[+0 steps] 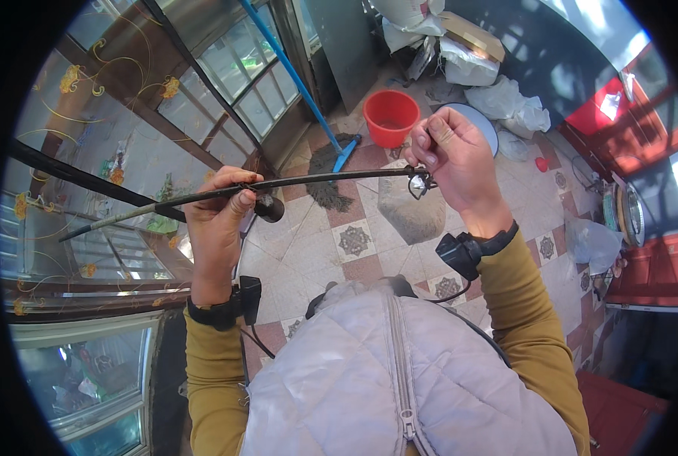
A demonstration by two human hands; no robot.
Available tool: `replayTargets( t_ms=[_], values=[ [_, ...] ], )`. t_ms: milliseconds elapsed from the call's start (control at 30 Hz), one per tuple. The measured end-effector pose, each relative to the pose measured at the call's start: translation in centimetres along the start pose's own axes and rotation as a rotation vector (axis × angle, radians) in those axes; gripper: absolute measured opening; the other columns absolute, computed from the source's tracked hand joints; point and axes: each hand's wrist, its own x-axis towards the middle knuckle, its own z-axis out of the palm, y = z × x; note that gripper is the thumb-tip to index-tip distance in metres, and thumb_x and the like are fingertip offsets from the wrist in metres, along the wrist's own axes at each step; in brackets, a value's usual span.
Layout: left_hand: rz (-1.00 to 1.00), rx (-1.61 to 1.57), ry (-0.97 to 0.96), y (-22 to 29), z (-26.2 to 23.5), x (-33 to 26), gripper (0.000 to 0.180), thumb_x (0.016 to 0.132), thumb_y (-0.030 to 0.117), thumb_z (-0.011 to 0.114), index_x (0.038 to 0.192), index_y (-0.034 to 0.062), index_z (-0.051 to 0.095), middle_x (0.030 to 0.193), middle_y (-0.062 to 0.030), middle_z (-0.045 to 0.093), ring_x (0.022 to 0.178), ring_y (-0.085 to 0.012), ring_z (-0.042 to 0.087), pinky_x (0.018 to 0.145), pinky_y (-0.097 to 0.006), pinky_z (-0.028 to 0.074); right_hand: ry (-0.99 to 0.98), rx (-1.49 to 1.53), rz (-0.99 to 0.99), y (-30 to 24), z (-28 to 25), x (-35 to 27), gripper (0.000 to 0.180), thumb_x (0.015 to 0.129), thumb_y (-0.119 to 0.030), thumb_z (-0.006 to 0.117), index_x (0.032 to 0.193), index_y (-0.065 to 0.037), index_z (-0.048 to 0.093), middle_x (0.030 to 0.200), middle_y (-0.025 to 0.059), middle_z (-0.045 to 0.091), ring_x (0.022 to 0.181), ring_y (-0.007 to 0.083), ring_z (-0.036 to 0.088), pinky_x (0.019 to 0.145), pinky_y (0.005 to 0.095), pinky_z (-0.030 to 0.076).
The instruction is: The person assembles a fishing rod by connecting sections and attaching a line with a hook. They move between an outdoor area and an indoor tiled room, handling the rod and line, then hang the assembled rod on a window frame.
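Observation:
A long, thin dark rod [339,176] lies almost level across in front of my chest. My left hand [219,216] grips it between thumb and fingers, left of its middle, and its lighter tapered end sticks out to the left. A short dark cylinder [269,207] shows just below the rod beside my left thumb; whether it is fixed to the rod I cannot tell. At the rod's right end is a small dark wire-like loop with a shiny bit [417,185]. My right hand [456,156] is closed in a pinch right over that end; what its fingertips hold is hidden.
Close on the left stands a glazed metal-framed door [175,114] with flower ornaments. Beyond my hands are a blue-handled mop [297,80], a red bucket [391,120] and a stone-like block [411,209] on the tiled floor. White sacks [468,61] lie farther back; red cabinets [654,270] stand right.

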Motion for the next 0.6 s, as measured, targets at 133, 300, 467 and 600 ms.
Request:
replayTargets(
  t_ms=[133,300,467,600],
  values=[
    [-0.009,-0.117,-0.027,-1.4,1.7,1.7,0.021,0.085,0.012,0.069,0.101,-0.0019,0.065,0.084,-0.0046,0.064,0.071,-0.0087,0.057,0.062,-0.018,0.042,0.070,-0.135,-0.046,-4.0,0.3,-0.7,0.018,0.100,-0.011,0.043,0.083,-0.006,0.046,0.076,0.0036,0.048,0.058,0.0083,0.038,0.063,0.0272,0.039],
    [-0.118,-0.263,-0.014,-3.9,4.6,3.2,0.019,0.088,0.013,0.066,0.104,0.0014,0.065,0.084,-0.0036,0.066,0.070,-0.0073,0.056,0.061,-0.018,0.042,0.201,-0.256,-0.109,-7.2,-0.1,-2.5,0.017,0.099,-0.010,0.044,0.083,-0.004,0.047,0.075,0.0045,0.049,0.056,0.0072,0.037,0.057,0.0259,0.037],
    [-0.191,-0.307,-0.090,-5.0,6.7,3.5,0.018,0.087,0.009,0.067,0.103,0.0021,0.065,0.086,-0.0033,0.066,0.074,-0.0076,0.058,0.064,-0.020,0.045,0.254,-0.258,-0.272,-9.4,-0.6,-4.2,0.018,0.098,-0.009,0.046,0.081,-0.004,0.047,0.074,0.0048,0.050,0.053,0.0059,0.035,0.052,0.0228,0.033],
    [-0.229,-0.300,-0.171,-5.4,8.1,3.5,0.024,0.081,0.000,0.071,0.104,0.0017,0.064,0.089,-0.0021,0.066,0.079,-0.0080,0.060,0.070,-0.022,0.049,0.300,-0.233,-0.344,-10.5,-1.3,-5.8,0.019,0.099,-0.010,0.046,0.081,-0.004,0.047,0.073,0.0045,0.049,0.052,0.0059,0.035,0.050,0.0219,0.031]
  ],
)
